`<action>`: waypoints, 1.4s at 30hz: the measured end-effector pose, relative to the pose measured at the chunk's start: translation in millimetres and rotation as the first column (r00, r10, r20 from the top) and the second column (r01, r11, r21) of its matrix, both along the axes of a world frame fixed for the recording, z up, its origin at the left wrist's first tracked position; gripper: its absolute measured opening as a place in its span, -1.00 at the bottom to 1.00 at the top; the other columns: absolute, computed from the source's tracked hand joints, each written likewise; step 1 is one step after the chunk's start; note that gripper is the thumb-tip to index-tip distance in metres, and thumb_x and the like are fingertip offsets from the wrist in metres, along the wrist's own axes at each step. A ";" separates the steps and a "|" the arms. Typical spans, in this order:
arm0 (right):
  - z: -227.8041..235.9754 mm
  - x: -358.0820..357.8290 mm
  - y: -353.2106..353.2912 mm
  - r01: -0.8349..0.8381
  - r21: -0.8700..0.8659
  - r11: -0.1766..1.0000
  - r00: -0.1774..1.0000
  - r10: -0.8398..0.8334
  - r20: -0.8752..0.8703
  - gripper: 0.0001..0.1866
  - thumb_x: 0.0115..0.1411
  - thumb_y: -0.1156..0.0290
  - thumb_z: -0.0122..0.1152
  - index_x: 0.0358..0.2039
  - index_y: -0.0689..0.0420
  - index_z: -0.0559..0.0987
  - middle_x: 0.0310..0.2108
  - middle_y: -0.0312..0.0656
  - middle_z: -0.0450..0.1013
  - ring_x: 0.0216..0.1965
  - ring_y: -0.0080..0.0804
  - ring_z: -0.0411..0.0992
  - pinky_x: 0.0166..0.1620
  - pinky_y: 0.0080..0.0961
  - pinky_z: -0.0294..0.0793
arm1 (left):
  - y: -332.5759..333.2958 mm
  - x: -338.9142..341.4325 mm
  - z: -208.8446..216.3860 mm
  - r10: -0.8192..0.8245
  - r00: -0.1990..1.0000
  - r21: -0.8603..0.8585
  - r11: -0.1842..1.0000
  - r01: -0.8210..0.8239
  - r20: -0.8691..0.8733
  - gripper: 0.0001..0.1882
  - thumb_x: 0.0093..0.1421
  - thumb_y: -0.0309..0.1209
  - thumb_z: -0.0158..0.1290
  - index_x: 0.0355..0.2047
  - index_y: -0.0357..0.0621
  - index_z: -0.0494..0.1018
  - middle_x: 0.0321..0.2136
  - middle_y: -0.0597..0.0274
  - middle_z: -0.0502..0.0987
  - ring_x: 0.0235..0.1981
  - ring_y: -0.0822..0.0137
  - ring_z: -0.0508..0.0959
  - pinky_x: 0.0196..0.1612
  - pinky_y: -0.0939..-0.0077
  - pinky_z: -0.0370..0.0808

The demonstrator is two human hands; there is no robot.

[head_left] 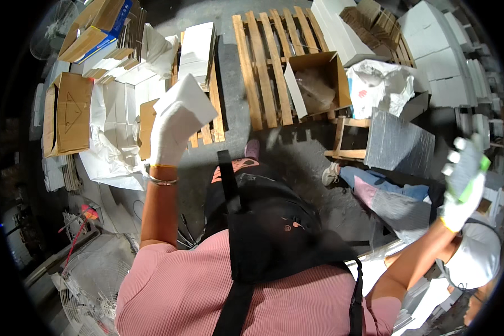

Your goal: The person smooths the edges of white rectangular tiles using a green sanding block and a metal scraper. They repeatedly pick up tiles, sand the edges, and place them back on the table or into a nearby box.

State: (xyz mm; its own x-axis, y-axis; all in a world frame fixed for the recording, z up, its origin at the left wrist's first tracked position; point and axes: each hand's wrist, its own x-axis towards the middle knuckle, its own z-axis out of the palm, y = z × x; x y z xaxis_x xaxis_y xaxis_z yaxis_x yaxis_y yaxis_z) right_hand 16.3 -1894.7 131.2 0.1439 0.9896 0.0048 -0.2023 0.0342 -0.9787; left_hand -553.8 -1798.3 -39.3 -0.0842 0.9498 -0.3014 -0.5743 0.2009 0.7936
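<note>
My left hand point(168, 139), in a white glove, is raised at the left with its fingers on a flat, white, squarish piece point(195, 99). Whether that piece is a box, card or tile I cannot tell. Out to the far right, my right hand point(463, 206) wears a white glove too. Its fingers seem closed round a grey and green thing point(466, 178), whose kind does not show clearly. White fingertips appear along its left edge. Beneath the left hand's piece stands a stack of white flat pieces point(197, 47) on a pallet.
Ahead lies a wooden pallet point(269, 67) bearing an open carton point(341, 84) with clear plastic inside. A grey-topped stool point(400, 143) stands at right, near a seated co-worker point(403, 207). Cartons point(70, 115) and white stacks line the left; a fan point(95, 297) is lower left.
</note>
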 end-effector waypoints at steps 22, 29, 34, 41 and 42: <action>-152.5 -333.9 274.1 -0.219 -0.007 0.976 0.935 0.212 0.285 -0.22 0.18 0.35 0.29 0.35 0.23 0.15 -0.02 -0.21 0.41 0.02 -0.45 0.37 0.17 -0.42 0.30 | 175.5 55.8 11.8 -0.216 0.976 -0.166 0.962 0.216 0.020 -0.50 0.08 -0.51 0.23 0.05 -0.33 0.40 -0.25 0.07 0.59 -0.36 0.29 0.63 -0.59 0.52 0.56; -167.1 -305.8 441.9 -0.213 -0.106 0.971 0.976 0.217 0.028 -0.23 0.16 0.43 0.29 0.34 0.18 0.18 -0.01 -0.16 0.39 0.02 -0.47 0.37 0.03 -0.49 0.43 | 304.0 80.0 17.0 -0.304 0.952 -0.250 0.921 0.301 0.025 -0.56 0.11 -0.50 0.21 0.02 -0.32 0.45 -0.20 0.15 0.59 -0.24 0.35 0.60 -0.18 0.46 0.57; -107.1 -282.0 509.5 -0.265 0.013 0.964 0.955 0.260 0.145 -0.23 0.16 0.41 0.29 0.34 0.18 0.17 0.00 -0.08 0.34 0.05 -0.34 0.36 0.12 -0.43 0.38 | 404.2 99.9 61.6 -0.294 0.954 -0.265 0.926 0.269 -0.060 -0.54 0.12 -0.50 0.19 0.04 -0.34 0.42 -0.22 0.15 0.59 -0.26 0.35 0.60 -0.22 0.48 0.58; -47.4 -278.4 618.1 -0.329 0.050 0.943 0.897 0.296 0.328 -0.22 0.11 0.46 0.34 0.31 0.24 0.21 -0.01 -0.12 0.42 -0.04 -0.34 0.43 0.01 -0.44 0.45 | 495.9 109.0 120.6 -0.186 0.980 -0.187 0.962 0.197 0.075 -0.52 0.09 -0.47 0.22 0.04 -0.34 0.43 -0.21 0.14 0.59 -0.25 0.36 0.60 -0.19 0.47 0.57; -40.8 -284.2 630.1 -0.402 0.250 0.881 0.825 0.231 0.516 -0.23 0.11 0.46 0.35 0.31 0.23 0.23 -0.03 -0.12 0.43 -0.05 -0.31 0.43 0.02 -0.41 0.44 | 508.0 102.2 121.5 -0.186 0.981 -0.190 0.963 0.193 0.051 -0.51 0.09 -0.46 0.22 0.04 -0.34 0.43 -0.20 0.14 0.59 -0.24 0.36 0.60 -0.18 0.46 0.57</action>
